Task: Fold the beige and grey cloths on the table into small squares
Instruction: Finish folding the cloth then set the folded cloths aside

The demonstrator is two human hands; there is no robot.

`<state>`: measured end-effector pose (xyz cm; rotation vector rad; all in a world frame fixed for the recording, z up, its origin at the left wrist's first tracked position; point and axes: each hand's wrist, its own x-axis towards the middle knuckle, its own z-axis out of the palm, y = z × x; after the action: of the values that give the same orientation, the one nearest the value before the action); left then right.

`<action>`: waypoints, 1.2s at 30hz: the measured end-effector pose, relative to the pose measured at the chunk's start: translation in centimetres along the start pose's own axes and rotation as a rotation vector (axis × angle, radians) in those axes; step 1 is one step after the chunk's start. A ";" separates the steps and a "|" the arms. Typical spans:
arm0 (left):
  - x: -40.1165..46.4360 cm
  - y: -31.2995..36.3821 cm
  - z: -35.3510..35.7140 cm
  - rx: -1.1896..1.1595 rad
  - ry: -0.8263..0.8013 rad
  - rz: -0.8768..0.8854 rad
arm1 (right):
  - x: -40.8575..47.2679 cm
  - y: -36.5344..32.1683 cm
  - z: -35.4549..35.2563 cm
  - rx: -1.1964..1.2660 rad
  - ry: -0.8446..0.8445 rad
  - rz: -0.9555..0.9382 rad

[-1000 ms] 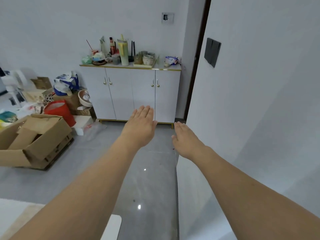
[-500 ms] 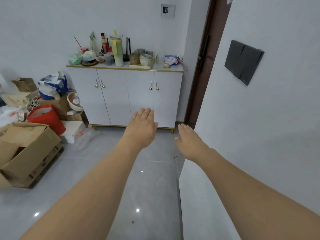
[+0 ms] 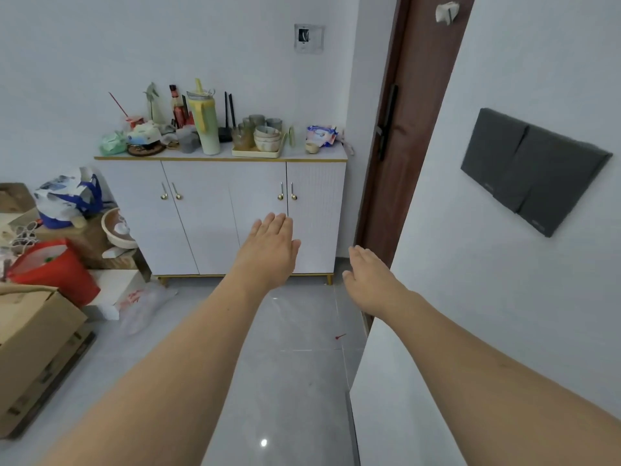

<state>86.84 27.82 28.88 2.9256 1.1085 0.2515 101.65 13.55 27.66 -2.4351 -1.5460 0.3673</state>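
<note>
Both my arms are stretched out in front of me over the grey floor. My left hand (image 3: 268, 250) is flat with straight fingers and holds nothing. My right hand (image 3: 368, 280) is also flat, fingers straight, close to the corner of the white wall (image 3: 504, 297). No beige or grey cloth and no table is in view.
A white cabinet (image 3: 221, 213) with cups, bowls and bottles on top stands ahead against the wall. A brown door (image 3: 413, 129) is to its right. Cardboard boxes (image 3: 30, 348), a red bucket (image 3: 57, 274) and bags crowd the left. A dark panel (image 3: 531, 169) hangs on the right wall.
The view has swung up and to the right, so the table corner at the bottom left has left the frame. Both hands stay outstretched and flat.
</note>
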 end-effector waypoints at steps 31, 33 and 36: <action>-4.4 -21.8 12.6 -0.198 -0.171 -0.676 | 20.5 -16.1 17.0 -0.278 -0.484 -0.566; -7.1 -22.6 13.8 -0.217 -0.190 -0.775 | 20.1 -18.3 19.0 -0.305 -0.530 -0.643; -11.2 -23.6 15.4 -0.257 -0.182 -0.935 | 19.4 -21.6 22.2 -0.348 -0.603 -0.784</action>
<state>65.35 38.99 10.59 1.8881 2.0294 0.0904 83.91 41.50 12.13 -1.7511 -2.8492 0.7504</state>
